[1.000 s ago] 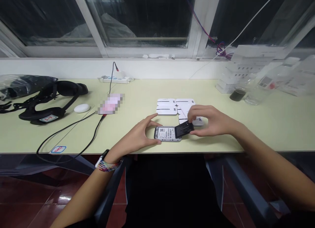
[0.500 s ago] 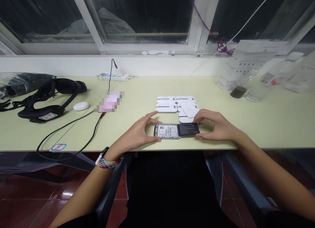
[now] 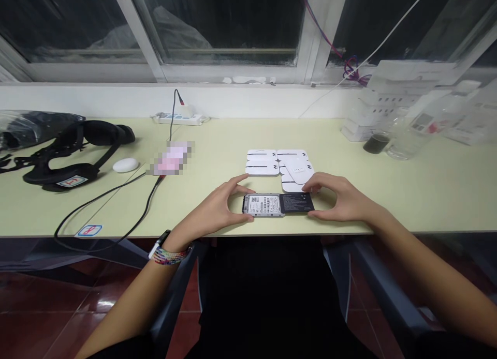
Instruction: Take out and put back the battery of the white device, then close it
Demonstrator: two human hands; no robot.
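Note:
My left hand [image 3: 213, 209] grips the left end of a flat device [image 3: 266, 205] with a grey frame and a white printed label, thumb on the near edge and a finger on the far edge. At the device's right end lies a black battery [image 3: 295, 203], its left edge touching or overlapping the frame. My right hand [image 3: 341, 198] pinches the battery's right end between thumb and fingers. Just beyond are several white rounded cases [image 3: 262, 167] in rows. A loose white cover [image 3: 298, 171] rests tilted on the right ones.
On the left lie a black headset [image 3: 70, 178], a white oval object [image 3: 125, 165], a blurred-out phone [image 3: 171, 159] with cables, and a power strip [image 3: 180, 119]. White boxes [image 3: 388, 100], a cup of dark liquid [image 3: 376, 143] and a clear bottle [image 3: 421, 126] stand at the back right.
The view has shifted slightly. Both hands keep their holds, and the battery sits in nearly the same place against the device.

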